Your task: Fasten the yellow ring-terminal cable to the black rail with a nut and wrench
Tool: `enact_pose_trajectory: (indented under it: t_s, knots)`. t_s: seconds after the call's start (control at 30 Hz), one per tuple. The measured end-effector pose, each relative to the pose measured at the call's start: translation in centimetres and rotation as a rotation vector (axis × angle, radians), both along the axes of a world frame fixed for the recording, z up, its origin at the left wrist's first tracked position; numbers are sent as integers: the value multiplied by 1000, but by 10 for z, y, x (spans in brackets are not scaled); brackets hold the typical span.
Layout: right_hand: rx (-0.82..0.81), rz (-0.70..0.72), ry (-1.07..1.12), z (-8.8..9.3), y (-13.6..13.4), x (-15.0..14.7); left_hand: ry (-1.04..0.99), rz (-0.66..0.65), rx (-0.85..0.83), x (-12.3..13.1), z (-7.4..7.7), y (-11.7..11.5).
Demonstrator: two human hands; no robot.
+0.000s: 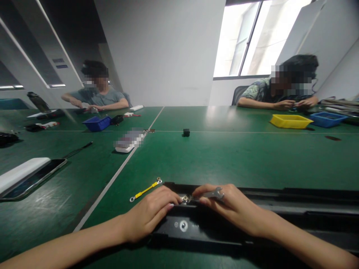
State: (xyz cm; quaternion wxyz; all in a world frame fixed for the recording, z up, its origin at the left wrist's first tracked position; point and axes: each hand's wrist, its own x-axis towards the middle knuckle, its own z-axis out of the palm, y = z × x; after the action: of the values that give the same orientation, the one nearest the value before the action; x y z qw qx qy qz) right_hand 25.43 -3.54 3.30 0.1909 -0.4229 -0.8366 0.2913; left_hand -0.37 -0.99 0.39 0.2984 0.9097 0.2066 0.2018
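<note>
A long black channel-shaped housing (207,228) lies in front of me, with a round metal fastener (183,225) on its near wall. My right hand (228,209) is closed around an open-end wrench (215,193), whose jaw points right over the knuckles. The wrench's other end reaches down among small metal hardware (185,199) inside the channel. Against the left side of that hardware my left hand (154,211) is closed, and its fingertips hide what they pinch. Just beyond my left hand, a short yellow cable (146,189) with metal ring terminals rests on the table.
The green table (224,160) holds a small black block (186,132), a white device (129,141), and a phone (33,179) at left. Bins stand farther off: blue (97,123), yellow (291,121) and another blue (328,119). Two people sit across the table.
</note>
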Motion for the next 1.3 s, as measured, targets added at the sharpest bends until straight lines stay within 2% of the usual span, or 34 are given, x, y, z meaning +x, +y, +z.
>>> enact_pose_trajectory:
  t_s: [0.2,0.47,0.93,1.3]
  knots:
    - [9,-2,-3,3,-1,-1,1,0,-9,1,3,-1]
    - [29,-11,-18,0,-1,0,-8,-2,3,0,0,0]
    - [169,104,-25,-7,0,1,-10,-3,9,1,1,1]
    - [218,158,-6,-8,1,1,-14,-2,2,0,-1,1]
